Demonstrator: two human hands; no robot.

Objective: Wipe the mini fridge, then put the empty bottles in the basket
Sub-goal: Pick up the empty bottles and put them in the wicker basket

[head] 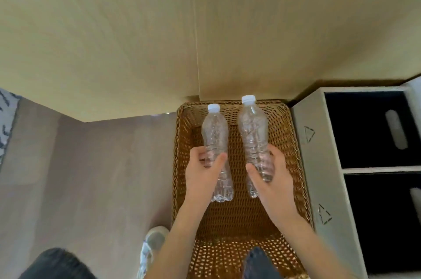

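Two clear empty plastic bottles with white caps are held over a brown wicker basket (293, 155) on the floor. My left hand (202, 176) grips the left bottle (215, 132) around its lower half. My right hand (271, 176) grips the right bottle (252, 128) the same way. Both bottles point caps away from me, side by side and slightly apart, above the basket's far half. Whether they touch the basket's bottom I cannot tell. The mini fridge is not in view.
A light wooden panel wall (136, 39) rises right behind the basket. A pale shelf unit (319, 164) with two black bins stands tight against the basket's right side. Bare floor (91, 176) lies to the left. My shoe (152, 244) and knees are at the bottom.
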